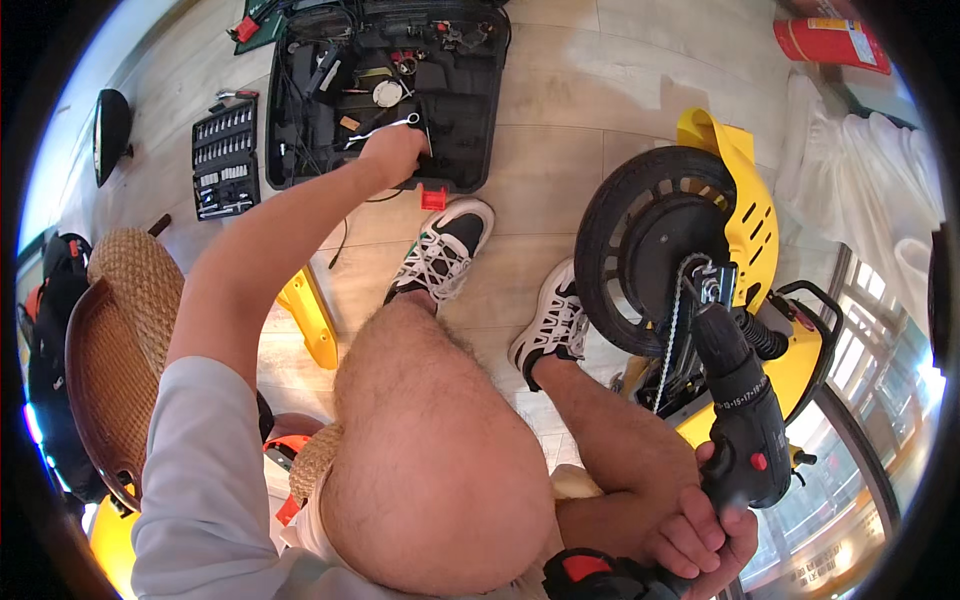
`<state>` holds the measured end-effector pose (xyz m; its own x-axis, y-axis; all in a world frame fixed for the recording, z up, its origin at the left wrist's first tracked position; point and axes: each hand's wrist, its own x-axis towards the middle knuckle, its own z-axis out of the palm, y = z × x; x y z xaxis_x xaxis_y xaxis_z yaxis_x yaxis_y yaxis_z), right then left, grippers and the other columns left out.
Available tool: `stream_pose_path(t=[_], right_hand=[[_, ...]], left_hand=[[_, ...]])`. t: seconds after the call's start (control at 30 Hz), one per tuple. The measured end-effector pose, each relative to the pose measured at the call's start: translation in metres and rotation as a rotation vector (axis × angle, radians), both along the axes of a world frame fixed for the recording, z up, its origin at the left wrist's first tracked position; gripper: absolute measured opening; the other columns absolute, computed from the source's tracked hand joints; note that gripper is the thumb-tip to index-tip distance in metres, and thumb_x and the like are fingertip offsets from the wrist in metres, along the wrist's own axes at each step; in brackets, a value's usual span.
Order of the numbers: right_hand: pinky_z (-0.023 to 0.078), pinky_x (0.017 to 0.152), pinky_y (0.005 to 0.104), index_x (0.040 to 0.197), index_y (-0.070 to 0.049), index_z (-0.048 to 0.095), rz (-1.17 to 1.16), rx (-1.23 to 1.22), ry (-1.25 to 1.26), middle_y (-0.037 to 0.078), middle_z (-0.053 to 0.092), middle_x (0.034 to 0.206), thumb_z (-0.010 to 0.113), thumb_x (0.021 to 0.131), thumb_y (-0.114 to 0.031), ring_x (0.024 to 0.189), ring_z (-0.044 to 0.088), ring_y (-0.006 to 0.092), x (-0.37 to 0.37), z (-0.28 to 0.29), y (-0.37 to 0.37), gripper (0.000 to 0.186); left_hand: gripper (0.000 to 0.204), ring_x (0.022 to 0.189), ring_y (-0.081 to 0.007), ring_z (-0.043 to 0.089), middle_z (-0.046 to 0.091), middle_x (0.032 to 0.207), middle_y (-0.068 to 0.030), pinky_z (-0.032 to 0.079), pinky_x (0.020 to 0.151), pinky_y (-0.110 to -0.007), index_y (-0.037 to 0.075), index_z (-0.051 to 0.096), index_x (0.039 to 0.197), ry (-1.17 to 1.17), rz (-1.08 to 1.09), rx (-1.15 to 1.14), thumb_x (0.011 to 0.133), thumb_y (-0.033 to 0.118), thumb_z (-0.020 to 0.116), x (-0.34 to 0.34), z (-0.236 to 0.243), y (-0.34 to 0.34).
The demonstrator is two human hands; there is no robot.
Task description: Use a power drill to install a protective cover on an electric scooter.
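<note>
My right hand (700,535) is wrapped round the handle of a black cordless drill (745,400) with a red button. The drill's nose points at a metal bracket (712,282) beside the black wheel (650,250) of a yellow scooter-like vehicle (755,215); whether it touches the bracket I cannot tell. A chain (672,330) runs down past the wheel. My left hand (393,155) reaches into an open black tool case (480,150), fingers curled and partly hidden. Against its far side lies a shiny wrench (385,128); any grip on it is unclear.
A socket set (225,160) lies left of the case, with a red plastic piece (433,198) at its front edge. A yellow part (308,318) rests near my left foot. Woven chair (115,380) at left, fire extinguisher (832,43) at far right, white curtain (860,170) below it.
</note>
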<state>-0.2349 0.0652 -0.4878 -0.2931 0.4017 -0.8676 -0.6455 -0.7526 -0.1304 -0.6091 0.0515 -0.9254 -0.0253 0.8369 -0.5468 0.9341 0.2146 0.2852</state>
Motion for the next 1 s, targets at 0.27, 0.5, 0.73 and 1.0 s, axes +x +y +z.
stream_pose_path(t=[0.27, 0.5, 0.73, 1.0], right_hand=[[0.047, 0.056, 0.0241, 0.144, -0.006, 0.022, 0.079, 0.001, 0.073, 0.005, 0.046, 0.074, 0.046, 0.097, -0.009, 0.054, 0.047, 0.0096, -0.003, -0.001, -0.002, 0.053], [0.048, 0.058, 0.0236, 0.145, -0.006, 0.021, 0.057, -0.044, 0.073, 0.004, 0.046, 0.075, 0.045, 0.097, -0.009, 0.056, 0.049, 0.0089, -0.002, 0.000, -0.007, 0.054], [0.046, 0.059, 0.0237, 0.144, -0.005, 0.022, 0.140, 0.034, 0.198, 0.005, 0.046, 0.077, 0.045, 0.098, -0.010, 0.057, 0.047, 0.0094, 0.007, -0.007, -0.006, 0.052], [0.045, 0.059, 0.0236, 0.139, 0.000, 0.032, 0.033, 0.016, 0.099, 0.003, 0.044, 0.074, 0.047, 0.097, -0.010, 0.058, 0.046, 0.0075, 0.000, 0.003, -0.013, 0.046]], left_hand=[[0.043, 0.104, -0.0308, 0.064, 0.071, 0.102, -0.0125, 0.051, 0.090, -0.040, 0.011, 0.071, 0.111, -0.138, -0.130, -0.116, 0.070, 0.000, 0.063, -0.005, 0.003, 0.010], [0.041, 0.106, -0.0312, 0.063, 0.070, 0.103, -0.0145, 0.051, 0.090, -0.041, 0.009, 0.070, 0.111, -0.142, -0.241, -0.173, 0.073, 0.002, 0.060, -0.003, 0.001, 0.023], [0.021, 0.099, -0.0330, 0.066, 0.069, 0.099, -0.0196, 0.052, 0.085, -0.043, 0.001, 0.071, 0.094, 0.135, -0.404, -0.173, 0.075, 0.006, 0.063, 0.011, -0.005, 0.024], [0.025, 0.103, -0.0347, 0.065, 0.068, 0.104, -0.0224, 0.053, 0.088, -0.041, -0.005, 0.069, 0.099, 0.157, -0.393, -0.284, 0.081, 0.012, 0.066, 0.006, 0.002, 0.028]])
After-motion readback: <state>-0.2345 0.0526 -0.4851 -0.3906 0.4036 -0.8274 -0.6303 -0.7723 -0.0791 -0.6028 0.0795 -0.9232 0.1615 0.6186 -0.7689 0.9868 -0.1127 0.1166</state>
